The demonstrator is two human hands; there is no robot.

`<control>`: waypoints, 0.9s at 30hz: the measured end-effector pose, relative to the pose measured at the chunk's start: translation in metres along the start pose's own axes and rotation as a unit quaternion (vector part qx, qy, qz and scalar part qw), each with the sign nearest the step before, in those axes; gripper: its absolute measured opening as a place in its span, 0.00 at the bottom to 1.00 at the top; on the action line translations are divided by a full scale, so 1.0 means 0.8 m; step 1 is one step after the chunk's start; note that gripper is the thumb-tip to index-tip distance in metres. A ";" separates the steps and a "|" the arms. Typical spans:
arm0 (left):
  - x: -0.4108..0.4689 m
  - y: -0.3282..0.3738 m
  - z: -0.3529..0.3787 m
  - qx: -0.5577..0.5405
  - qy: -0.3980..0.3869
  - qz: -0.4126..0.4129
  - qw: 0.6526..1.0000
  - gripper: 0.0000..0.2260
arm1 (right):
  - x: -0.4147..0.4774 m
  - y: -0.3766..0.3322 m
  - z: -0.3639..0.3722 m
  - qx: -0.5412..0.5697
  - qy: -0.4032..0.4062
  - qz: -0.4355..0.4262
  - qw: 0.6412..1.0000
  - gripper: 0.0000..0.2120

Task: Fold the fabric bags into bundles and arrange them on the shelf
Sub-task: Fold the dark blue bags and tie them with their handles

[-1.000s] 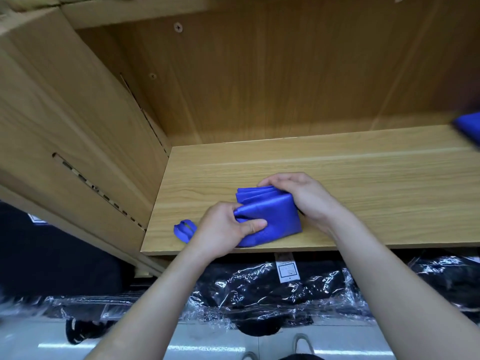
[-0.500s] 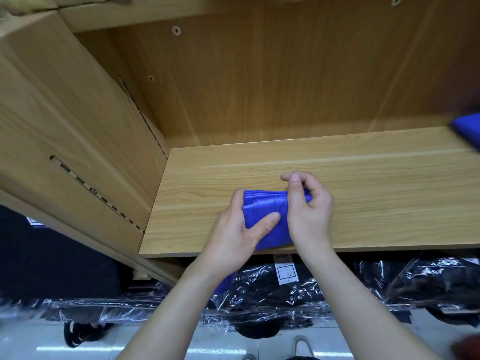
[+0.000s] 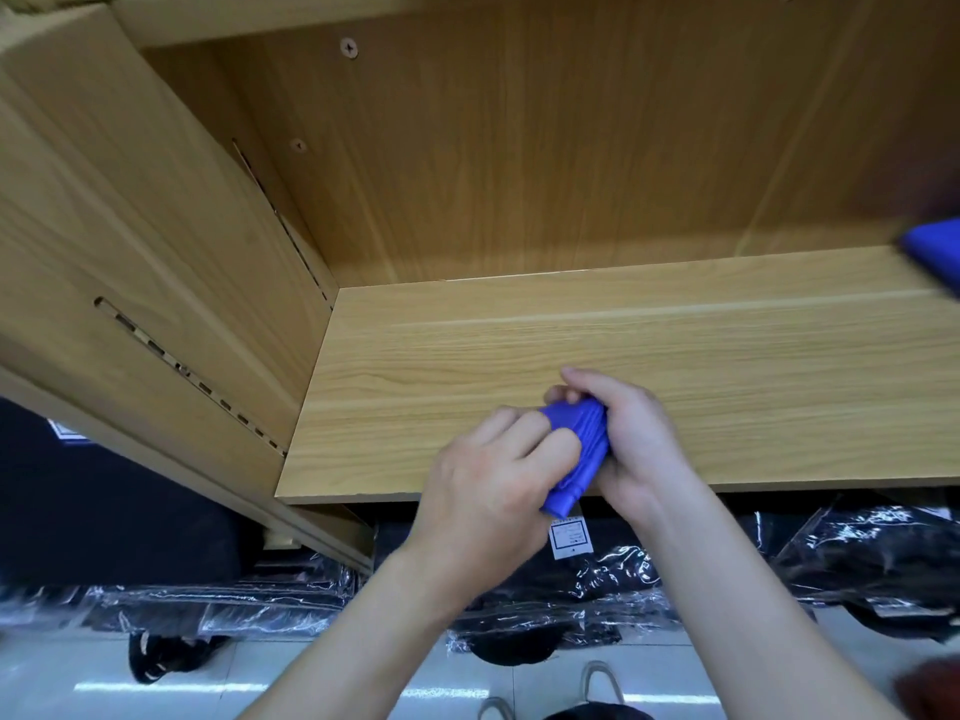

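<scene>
The person's left grip (image 3: 493, 475), a bare hand, has its fingers curled and pressed against the near-left side of a rolled, royal-blue fabric bag bundle (image 3: 582, 449). The right grip (image 3: 641, 449) wraps the same bundle from the other side, with its fingertips (image 3: 566, 394) hooked over the far end. Both grips are closed round the bundle, which is squeezed between them and touches both palms.

The bundle sits at the front edge of the light wood-grain shelf board (image 3: 727, 366), and its near end pokes out past the edge, just under the left grip's knuckles.

Well to the right of the right grip and farther back, another blue fabric piece (image 3: 935, 252) shows at the picture's border, blurred.

Left of the left grip rises the slotted wooden side panel (image 3: 156, 262). Beyond both grips stands the wooden back panel (image 3: 519, 148).

Below the grips, under the shelf, lie black goods in clear plastic wrapping (image 3: 597, 595). A small white label (image 3: 570, 537) hangs just beneath the bundle's near end.
</scene>
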State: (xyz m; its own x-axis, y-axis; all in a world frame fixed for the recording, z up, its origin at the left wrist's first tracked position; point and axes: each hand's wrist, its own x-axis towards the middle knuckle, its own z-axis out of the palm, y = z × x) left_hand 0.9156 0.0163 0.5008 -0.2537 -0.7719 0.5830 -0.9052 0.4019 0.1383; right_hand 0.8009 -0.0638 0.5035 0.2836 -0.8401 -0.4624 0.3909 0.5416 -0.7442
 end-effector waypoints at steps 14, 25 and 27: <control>0.011 0.006 -0.032 -0.306 -0.173 -0.321 0.879 0.42 | -0.028 -0.019 -0.039 -0.226 -0.129 -0.189 0.947 0.06; 0.019 0.028 -0.010 -0.436 0.009 -0.452 0.778 0.14 | -0.044 0.014 0.001 -0.283 0.103 -0.239 0.923 0.22; 0.017 0.030 -0.011 -0.427 -0.024 -0.445 0.787 0.17 | -0.046 0.018 0.000 -0.291 0.127 -0.278 0.907 0.17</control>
State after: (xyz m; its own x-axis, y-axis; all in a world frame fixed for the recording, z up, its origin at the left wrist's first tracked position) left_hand 0.8937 0.0198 0.5194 0.3195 -0.9445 -0.0763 -0.1777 -0.1388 0.9743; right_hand 0.7961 -0.0249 0.5097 -0.0553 -0.9982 0.0214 -0.1368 -0.0136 -0.9905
